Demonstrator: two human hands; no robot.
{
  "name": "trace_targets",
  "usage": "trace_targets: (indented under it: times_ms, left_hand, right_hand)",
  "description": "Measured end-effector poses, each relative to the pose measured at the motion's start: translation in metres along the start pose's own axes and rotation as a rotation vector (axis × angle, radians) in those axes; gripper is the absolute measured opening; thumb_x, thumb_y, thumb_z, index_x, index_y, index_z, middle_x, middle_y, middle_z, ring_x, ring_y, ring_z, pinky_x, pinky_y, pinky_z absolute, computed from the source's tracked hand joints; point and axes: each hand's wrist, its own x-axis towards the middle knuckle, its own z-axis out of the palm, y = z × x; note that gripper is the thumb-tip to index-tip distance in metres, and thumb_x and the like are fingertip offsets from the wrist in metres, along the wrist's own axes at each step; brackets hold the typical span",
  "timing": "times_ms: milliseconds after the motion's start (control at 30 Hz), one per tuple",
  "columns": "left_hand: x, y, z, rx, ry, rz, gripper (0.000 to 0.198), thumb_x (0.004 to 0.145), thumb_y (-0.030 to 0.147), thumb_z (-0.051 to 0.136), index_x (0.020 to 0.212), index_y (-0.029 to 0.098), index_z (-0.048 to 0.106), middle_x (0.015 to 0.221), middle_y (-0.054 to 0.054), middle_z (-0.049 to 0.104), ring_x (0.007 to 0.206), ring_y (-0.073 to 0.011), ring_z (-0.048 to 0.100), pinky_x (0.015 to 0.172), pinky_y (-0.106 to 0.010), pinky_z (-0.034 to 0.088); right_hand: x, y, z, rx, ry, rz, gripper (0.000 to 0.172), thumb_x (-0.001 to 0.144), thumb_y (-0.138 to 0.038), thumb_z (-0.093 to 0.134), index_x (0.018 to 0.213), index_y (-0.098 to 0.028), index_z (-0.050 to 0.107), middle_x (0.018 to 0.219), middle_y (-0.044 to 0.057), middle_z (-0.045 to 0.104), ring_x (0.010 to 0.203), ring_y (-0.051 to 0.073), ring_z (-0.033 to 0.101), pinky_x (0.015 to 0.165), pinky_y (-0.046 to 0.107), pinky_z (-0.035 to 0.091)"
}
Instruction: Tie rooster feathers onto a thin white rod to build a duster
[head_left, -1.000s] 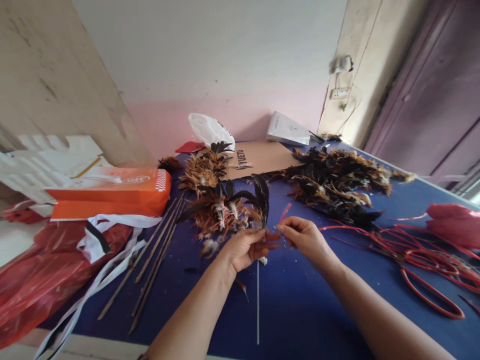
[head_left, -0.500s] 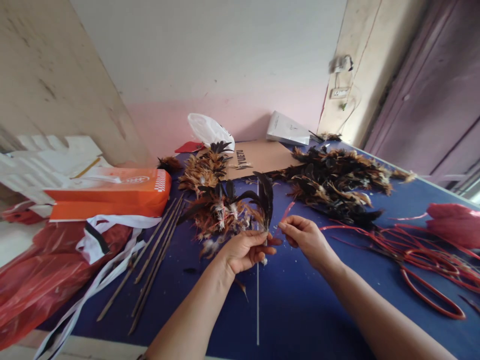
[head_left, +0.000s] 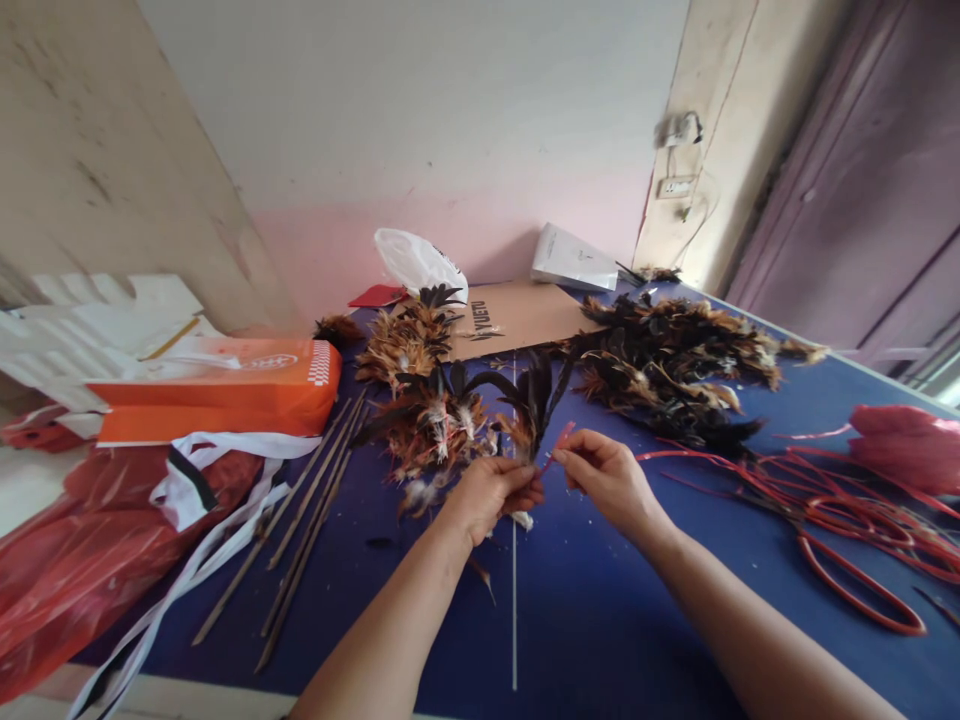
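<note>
Between the thumb and fingers of my left hand [head_left: 491,497] is a small bunch of dark feathers [head_left: 531,405], tips pointing up and away. Just to the right, my right hand [head_left: 611,480] pinches a short pink plastic strip [head_left: 557,446], whose lower end reaches the base of the bunch. Whether the strip goes around the quills is hidden by my left fingers. Beyond my left hand lie tied feather bundles [head_left: 439,425] with pink and white bindings. A thin white line [head_left: 514,610] runs along the blue table below my hands.
Loose dark feathers [head_left: 675,350] are heaped at the back right. Red-handled scissors [head_left: 855,580] lie among tangled pink strips [head_left: 892,530] at the right. Thin sticks [head_left: 311,530], an orange bag [head_left: 217,400] and white straps [head_left: 202,560] are at the left. Flat cardboard [head_left: 525,315] lies behind.
My right hand has moved slightly left, bringing the pink strip to the base of the feathers. The left fingers have curled in, and the bunch looks more spread out.
</note>
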Motion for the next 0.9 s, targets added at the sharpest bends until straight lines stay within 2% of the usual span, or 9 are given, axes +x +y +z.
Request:
trace_targets:
  times_ms: [233, 367, 467, 533, 633, 700, 800, 900]
  left_hand:
    - [-0.002, 0.001, 0.005, 0.118, 0.046, 0.097, 0.016, 0.067, 0.023, 0.067, 0.062, 0.008, 0.065, 0.057, -0.006, 0.064, 0.048, -0.0100, 0.060, 0.044, -0.015, 0.046]
    - [-0.002, -0.001, 0.006, 0.170, 0.011, 0.115, 0.017, 0.067, 0.024, 0.066, 0.061, 0.009, 0.064, 0.056, -0.006, 0.063, 0.048, -0.0108, 0.060, 0.044, -0.016, 0.045]
    - [-0.002, -0.002, 0.007, 0.203, -0.027, 0.135, 0.018, 0.066, 0.027, 0.066, 0.060, 0.010, 0.063, 0.055, -0.005, 0.062, 0.047, -0.0112, 0.060, 0.044, -0.017, 0.044]
    - [-0.002, -0.003, 0.007, 0.252, -0.048, 0.149, 0.018, 0.067, 0.027, 0.064, 0.059, 0.011, 0.062, 0.053, -0.004, 0.061, 0.048, -0.0117, 0.060, 0.044, -0.018, 0.044]
    - [-0.001, -0.009, 0.008, 0.397, -0.082, 0.157, 0.019, 0.070, 0.024, 0.058, 0.054, 0.012, 0.060, 0.048, -0.003, 0.059, 0.045, -0.0120, 0.058, 0.045, -0.020, 0.044]
    - [-0.002, -0.014, 0.010, 0.522, -0.104, 0.176, 0.022, 0.072, 0.020, 0.052, 0.051, 0.014, 0.057, 0.045, -0.001, 0.057, 0.042, -0.0121, 0.056, 0.045, -0.022, 0.044]
    - [-0.003, -0.021, 0.014, 0.711, -0.121, 0.253, 0.025, 0.073, 0.016, 0.045, 0.051, 0.017, 0.055, 0.044, 0.000, 0.054, 0.041, -0.0125, 0.054, 0.044, -0.022, 0.042]
    - [-0.005, -0.022, 0.017, 0.930, -0.100, 0.447, 0.026, 0.073, 0.013, 0.044, 0.049, 0.019, 0.053, 0.045, -0.001, 0.053, 0.045, -0.0130, 0.053, 0.050, -0.022, 0.040]
  right_hand:
    - [-0.002, 0.000, 0.002, -0.097, 0.062, -0.050, 0.020, 0.078, -0.038, 0.051, 0.074, -0.018, 0.055, 0.046, -0.002, 0.054, 0.039, 0.008, 0.044, 0.042, 0.020, 0.034]
    - [0.000, -0.001, 0.000, -0.111, 0.131, -0.049, 0.021, 0.078, -0.038, 0.051, 0.074, -0.018, 0.054, 0.047, -0.001, 0.054, 0.040, 0.010, 0.046, 0.042, 0.020, 0.035]
    - [-0.005, -0.004, 0.003, -0.178, 0.150, -0.119, 0.017, 0.079, -0.035, 0.049, 0.075, -0.019, 0.053, 0.050, -0.001, 0.054, 0.043, 0.011, 0.049, 0.045, 0.021, 0.038]
    - [-0.009, -0.006, 0.006, -0.290, 0.097, -0.256, 0.014, 0.081, -0.032, 0.047, 0.077, -0.020, 0.053, 0.061, 0.002, 0.058, 0.054, 0.013, 0.054, 0.053, 0.023, 0.041]
    - [-0.013, -0.008, 0.008, -0.532, -0.133, -0.503, 0.016, 0.085, -0.025, 0.039, 0.082, -0.020, 0.055, 0.087, 0.007, 0.061, 0.077, 0.016, 0.057, 0.067, 0.024, 0.042]
    - [-0.012, -0.007, 0.007, -0.695, -0.256, -0.571, 0.020, 0.086, -0.021, 0.036, 0.083, -0.019, 0.055, 0.090, 0.008, 0.060, 0.077, 0.015, 0.056, 0.065, 0.023, 0.040]
    - [-0.008, -0.007, 0.005, -0.891, -0.249, -0.554, 0.022, 0.087, -0.020, 0.034, 0.079, -0.017, 0.054, 0.078, 0.006, 0.058, 0.064, 0.012, 0.053, 0.055, 0.021, 0.035]
    - [-0.006, -0.009, 0.003, -0.967, -0.199, -0.534, 0.022, 0.086, -0.020, 0.034, 0.077, -0.017, 0.054, 0.073, 0.004, 0.058, 0.062, 0.012, 0.052, 0.055, 0.021, 0.032]
